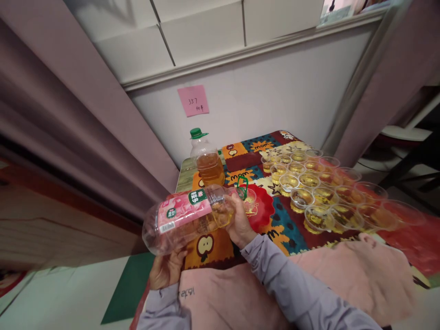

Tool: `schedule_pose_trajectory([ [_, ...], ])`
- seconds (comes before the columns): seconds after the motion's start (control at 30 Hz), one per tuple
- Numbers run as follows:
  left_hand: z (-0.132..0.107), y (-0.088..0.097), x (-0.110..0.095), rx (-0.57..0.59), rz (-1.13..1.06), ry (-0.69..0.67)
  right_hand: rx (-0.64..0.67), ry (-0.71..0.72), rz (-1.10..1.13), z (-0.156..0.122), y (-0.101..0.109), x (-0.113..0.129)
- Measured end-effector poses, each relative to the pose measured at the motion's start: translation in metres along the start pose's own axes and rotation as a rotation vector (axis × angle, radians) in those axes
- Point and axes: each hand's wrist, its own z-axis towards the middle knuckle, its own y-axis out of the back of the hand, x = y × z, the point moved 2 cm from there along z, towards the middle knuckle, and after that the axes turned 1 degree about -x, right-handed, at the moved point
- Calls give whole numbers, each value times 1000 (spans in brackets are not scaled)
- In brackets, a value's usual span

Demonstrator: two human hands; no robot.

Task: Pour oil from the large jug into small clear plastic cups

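Clear plastic bottle (185,211) held sideways, right fingers (237,205) wrapped near its neck, left fingers (176,259) holding its base from below.

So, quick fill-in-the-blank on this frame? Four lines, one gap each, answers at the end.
1. The hand at the neck of the labelled bottle is the person's ____ one.
2. The cap on the standing bottle is coloured ____.
3. The pink note on the wall bears the number ____.
4. The dish near the labelled bottle's mouth is coloured ____.

Missing words: right; green; 357; red.
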Motion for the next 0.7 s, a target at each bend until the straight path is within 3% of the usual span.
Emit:
schedule_pose_trajectory([
  [0.33,-3,-14,1,-155,14,-14,41,6,96,-1,-5,1],
  [0.7,-2,-2,2,-171,-20,-12,61,19,151,1,-5,0],
])
